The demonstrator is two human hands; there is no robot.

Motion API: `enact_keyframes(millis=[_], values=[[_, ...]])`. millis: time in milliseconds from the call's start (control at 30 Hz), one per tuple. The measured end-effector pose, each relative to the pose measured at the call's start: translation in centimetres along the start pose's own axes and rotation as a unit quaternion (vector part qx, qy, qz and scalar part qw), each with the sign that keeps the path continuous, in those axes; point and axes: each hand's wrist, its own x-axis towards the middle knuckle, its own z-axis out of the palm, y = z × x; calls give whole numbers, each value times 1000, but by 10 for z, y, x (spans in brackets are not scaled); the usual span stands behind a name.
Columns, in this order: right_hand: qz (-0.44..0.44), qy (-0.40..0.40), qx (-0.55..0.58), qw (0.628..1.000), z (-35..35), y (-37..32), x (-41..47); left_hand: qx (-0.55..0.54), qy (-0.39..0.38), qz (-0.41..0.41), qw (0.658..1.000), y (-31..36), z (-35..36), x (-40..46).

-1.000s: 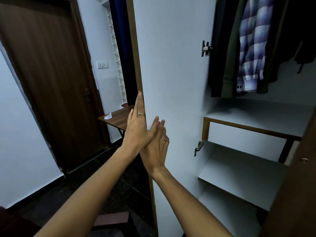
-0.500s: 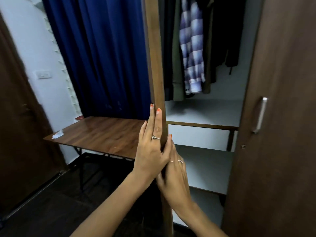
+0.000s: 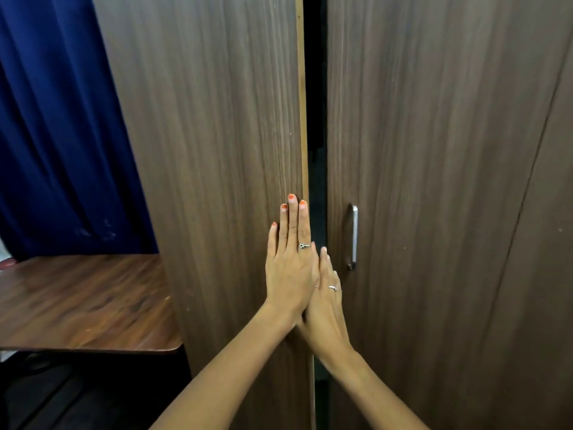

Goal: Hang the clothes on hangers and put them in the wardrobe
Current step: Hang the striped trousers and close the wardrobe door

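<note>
Left hand: we see our left hand (image 3: 290,265) laid flat against the outer face of the left wardrobe door (image 3: 217,181), just beside that door's free edge. The fingers are straight and held together, pointing up, with orange-painted nails and a ring on one finger. It holds nothing; it only presses on the wood.

Right hand: our right hand (image 3: 325,293) sits just right of and a little lower than the left one, partly tucked behind it. Its fingers are straight as well, and they reach into the dark gap (image 3: 316,150) at the door's edge. Two rings show on it. We cannot tell whether the fingertips touch the edge or the inner side of the door. Nothing is gripped.

Wardrobe: the two brown wood-grain doors stand almost together, with only a narrow dark slit between them. The right wardrobe door (image 3: 434,181) carries an upright metal handle (image 3: 353,237), near our right hand but apart from it.

Clothes: none can be made out through the slit; the inside is too dark to read.

Desk: a brown wooden desk (image 3: 83,302) stands on the left, its near right corner running behind the left door.

Curtain: a dark blue curtain (image 3: 59,125) hangs on the far left, behind the desk.
</note>
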Motion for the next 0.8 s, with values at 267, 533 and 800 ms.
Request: enact_keyframes(millis=[267,533,800], values=[[64,-20,-93,993,12,54,43,63,-57,32,996,-7,57,37],[61,65,-129,988,41,86,69,92,-78,23,992,-10,102,63],[71,77,-152,983,55,100,93,113,-72,12,991,-17,138,82]])
